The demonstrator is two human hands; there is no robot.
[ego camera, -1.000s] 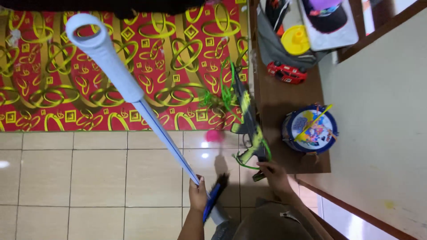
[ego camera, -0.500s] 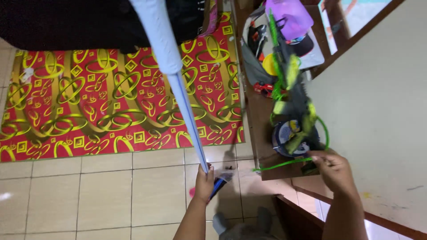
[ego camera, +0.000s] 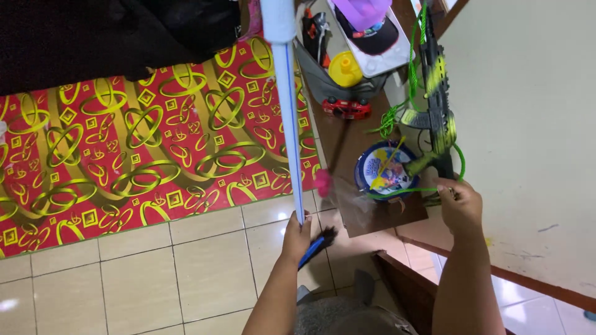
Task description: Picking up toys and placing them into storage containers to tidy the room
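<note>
- Head view: left hand (ego camera: 297, 237) closed around a blue-and-white pole (ego camera: 287, 118), long axis running straight up and away over the patterned rug (ego camera: 149, 142).
- Right hand (ego camera: 460, 205) gripping a green-and-black toy gun (ego camera: 436, 105) above the wooden shelf (ego camera: 354, 149), muzzle pointing away.
- Pole and toy gun roughly parallel, well apart.

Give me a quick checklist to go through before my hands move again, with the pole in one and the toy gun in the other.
1. Left hand wrapped around the blue-and-white pole: ok.
2. Right hand on the lower end of the green-and-black toy gun: ok, though how firm the hold is, cannot tell.
3. Green cord hanging free: not ok, it loops across the brown table and around the round blue toy.
4. Red toy car away from the table edge: ok.
5. Pole's upper end free of other things: cannot tell, it runs out of view.
</note>
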